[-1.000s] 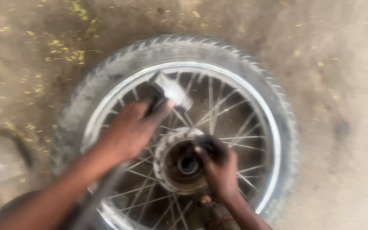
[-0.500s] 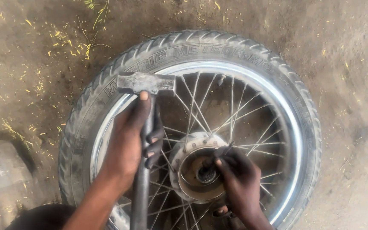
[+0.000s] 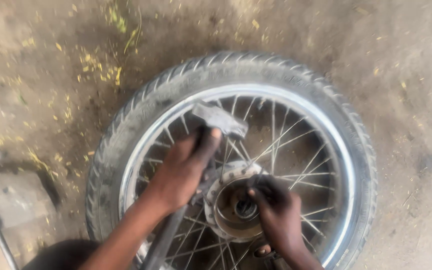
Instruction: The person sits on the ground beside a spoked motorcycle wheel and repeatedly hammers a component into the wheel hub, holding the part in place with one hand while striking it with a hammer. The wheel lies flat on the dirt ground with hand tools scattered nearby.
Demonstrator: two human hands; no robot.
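Spoked motorbike wheel (image 3: 236, 150) w/ tyre lies flat on dirt ground (image 3: 51, 65). Left hand (image 3: 183, 170) has its fingers wrapped tight round a hammer (image 3: 218, 120), metal head raised over the spokes, just above the hub (image 3: 233, 205). Right hand (image 3: 276, 212) rests on the hub at wheel centre, fingers curled at the axle hole; can't tell if they grip anything.

Wheel (image 3: 236, 155) lies flat on ground (image 3: 41, 75); hub (image 3: 233, 207) sits inside it toward 6 o'clock, hammer (image 3: 211, 130) above spokes (image 3: 291, 150) at 10 o'clock of the hub.
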